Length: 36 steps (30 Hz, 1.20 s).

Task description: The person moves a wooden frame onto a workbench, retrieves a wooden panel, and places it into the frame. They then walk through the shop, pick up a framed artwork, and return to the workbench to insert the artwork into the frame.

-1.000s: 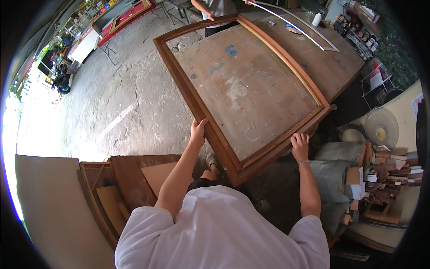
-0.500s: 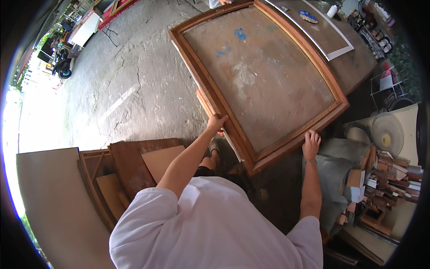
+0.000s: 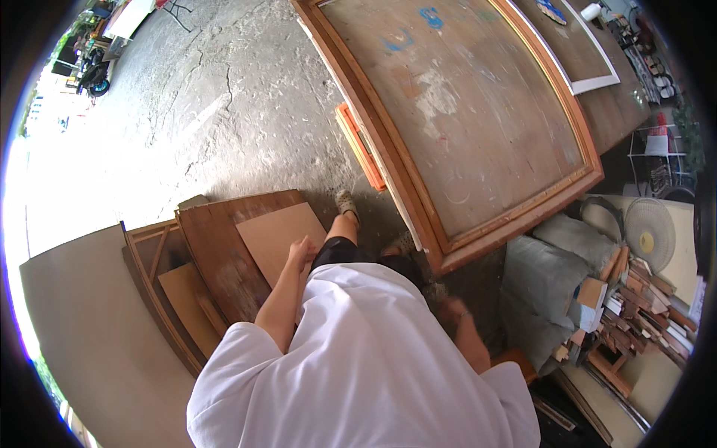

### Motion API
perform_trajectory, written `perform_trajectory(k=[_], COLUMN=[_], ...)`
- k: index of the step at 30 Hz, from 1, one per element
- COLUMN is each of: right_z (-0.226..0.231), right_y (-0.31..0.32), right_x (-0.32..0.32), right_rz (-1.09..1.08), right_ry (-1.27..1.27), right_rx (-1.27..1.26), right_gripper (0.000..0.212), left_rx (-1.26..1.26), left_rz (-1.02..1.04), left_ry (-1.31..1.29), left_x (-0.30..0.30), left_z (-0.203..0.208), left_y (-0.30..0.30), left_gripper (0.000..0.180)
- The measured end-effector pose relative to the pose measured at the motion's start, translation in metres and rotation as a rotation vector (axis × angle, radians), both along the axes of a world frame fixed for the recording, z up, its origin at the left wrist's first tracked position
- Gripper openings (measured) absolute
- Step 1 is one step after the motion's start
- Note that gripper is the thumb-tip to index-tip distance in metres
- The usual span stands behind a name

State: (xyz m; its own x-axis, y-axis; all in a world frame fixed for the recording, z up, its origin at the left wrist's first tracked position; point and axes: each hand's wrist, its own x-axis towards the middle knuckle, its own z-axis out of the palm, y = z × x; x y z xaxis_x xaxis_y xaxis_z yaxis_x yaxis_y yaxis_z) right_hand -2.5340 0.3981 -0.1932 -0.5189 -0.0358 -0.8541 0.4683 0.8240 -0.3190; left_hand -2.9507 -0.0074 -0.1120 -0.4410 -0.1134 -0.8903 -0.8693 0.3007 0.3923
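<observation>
A large brown wooden frame (image 3: 409,170) with a slightly bowed edge lies on a paint-stained worktable (image 3: 478,112), seen through its opening. Both my hands are off it. My left hand (image 3: 302,252) hangs by my left thigh, its fingers loosely apart with nothing in them; it is nearest to a light brown board (image 3: 272,231) leaning at my left. Low at my right side is my right hand (image 3: 451,309), smeared by motion, so its fingers cannot be made out. An orange wooden piece (image 3: 360,147) juts out from under the frame's left side.
Boards and a panel (image 3: 82,321) stand at the left. On the right are grey covered bundles (image 3: 539,280), stacked wood offcuts (image 3: 635,306) and a fan (image 3: 650,233). A white frame (image 3: 596,83) lies beyond the brown one. Cracked concrete floor (image 3: 246,97) stretches ahead left.
Both hands have let go of the brown frame and dropped back beside my body. My left foot has stepped forward. The frame sits higher and further right in the view.
</observation>
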Motion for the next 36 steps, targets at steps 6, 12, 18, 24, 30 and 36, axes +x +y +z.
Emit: perform_trajectory(k=[6,12,18,24,30,36], right_z=[-0.027,-0.042,0.01,-0.015,-0.053,-0.106], right_y=[-0.125,-0.142,-0.127,-0.159,-0.167,-0.156], right_x=[-0.029,-0.205,-0.372,-0.446,-0.51,-0.653], right_rz=[-0.81,-1.298,-1.146,-0.798,-0.655,-0.374], right_ry=[-0.31,-0.199,0.336,-0.022,-0.075,0.111], right_rx=[-0.189,0.054,-0.139,-0.27,-0.276,-0.307], right_gripper=[0.046,0.07,0.067,0.047,0.045,0.042], left_rx=[-0.053,-0.004,0.102,0.228,0.27,0.096], left_rz=[-0.115,-0.386,-0.296,-0.164,-0.237,-0.132], left_ry=[-0.083,0.188,0.361,0.341,0.29,0.225], left_x=[-0.049,-0.205,-0.332,-0.38,-0.438,-0.52], left_z=[-0.005,-0.01,0.025,0.044,0.044,0.014], left_y=[-0.055,-0.052,-0.058,-0.058,-0.07,-0.12], left_gripper=[0.026,0.033,0.033,0.035,0.04,0.032])
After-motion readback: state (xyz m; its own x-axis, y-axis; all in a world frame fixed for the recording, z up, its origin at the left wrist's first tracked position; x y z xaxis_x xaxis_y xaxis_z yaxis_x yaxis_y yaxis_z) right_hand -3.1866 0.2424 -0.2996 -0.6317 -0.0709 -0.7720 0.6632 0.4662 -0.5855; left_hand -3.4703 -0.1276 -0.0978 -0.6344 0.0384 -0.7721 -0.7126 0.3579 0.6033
